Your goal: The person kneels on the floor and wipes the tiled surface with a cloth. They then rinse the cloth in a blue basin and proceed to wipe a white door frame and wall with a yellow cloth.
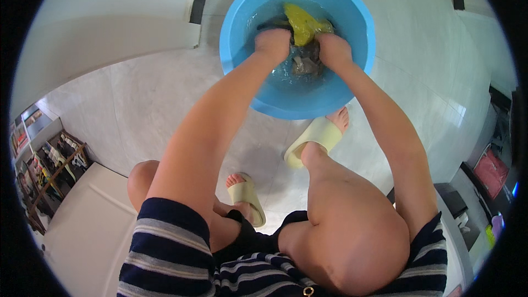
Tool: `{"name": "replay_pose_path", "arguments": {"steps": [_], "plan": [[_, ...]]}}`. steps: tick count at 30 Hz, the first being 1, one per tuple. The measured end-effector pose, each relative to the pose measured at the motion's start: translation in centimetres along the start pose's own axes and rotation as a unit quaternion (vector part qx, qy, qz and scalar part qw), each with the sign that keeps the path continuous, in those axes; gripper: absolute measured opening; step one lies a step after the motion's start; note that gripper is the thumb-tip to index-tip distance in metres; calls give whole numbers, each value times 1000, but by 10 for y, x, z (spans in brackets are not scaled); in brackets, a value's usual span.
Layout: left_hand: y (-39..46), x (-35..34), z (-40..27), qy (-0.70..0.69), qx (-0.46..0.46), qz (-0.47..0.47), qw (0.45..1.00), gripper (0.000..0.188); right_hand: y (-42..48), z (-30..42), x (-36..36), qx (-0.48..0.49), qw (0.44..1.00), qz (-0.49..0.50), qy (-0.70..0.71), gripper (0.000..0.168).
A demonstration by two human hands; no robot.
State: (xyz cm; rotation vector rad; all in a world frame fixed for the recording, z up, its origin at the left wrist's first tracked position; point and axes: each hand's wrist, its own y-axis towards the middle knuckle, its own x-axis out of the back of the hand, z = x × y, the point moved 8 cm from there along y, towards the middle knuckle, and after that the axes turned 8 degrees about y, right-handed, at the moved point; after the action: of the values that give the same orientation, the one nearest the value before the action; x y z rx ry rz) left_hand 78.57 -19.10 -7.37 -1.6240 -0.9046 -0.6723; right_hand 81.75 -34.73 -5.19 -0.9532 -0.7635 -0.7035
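A round blue plastic basin on the floor holds water and wet cloth. Both my hands reach down into it, bent into fists, with the fingertips hidden. On the left side of the basin, my left hand grips dark cloth that shows beyond the knuckles. Bright yellow cloth rises from the water between the hands. Its right end meets my right hand, which is closed around wet cloth there. Grey-brown cloth lies in the water below, nearer to me.
My feet, in pale yellow slides, stand on grey floor tiles, the right one close against the basin. A white panel is at upper left. A rack of small items stands left, and a pink item is at right.
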Motion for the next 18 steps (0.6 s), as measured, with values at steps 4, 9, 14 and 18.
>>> {"name": "replay_pose_path", "arguments": {"steps": [4, 9, 14, 18], "plan": [[-5, -18, -9, -261, 4, 95, 961, 38, -7, 2, -27, 65, 975, 177, 120, 22], [-30, -15, -36, -577, -5, 217, 788, 61, -28, -2, -12, -49, 874, 127, 467, 33], [-56, 4, -34, -324, -202, 259, 887, 49, -70, 20, 9, -168, 694, 203, 670, 37], [-52, 15, -7, -128, -215, 238, 939, 44, -75, 25, 21, -18, 912, 246, 329, 24]]}}
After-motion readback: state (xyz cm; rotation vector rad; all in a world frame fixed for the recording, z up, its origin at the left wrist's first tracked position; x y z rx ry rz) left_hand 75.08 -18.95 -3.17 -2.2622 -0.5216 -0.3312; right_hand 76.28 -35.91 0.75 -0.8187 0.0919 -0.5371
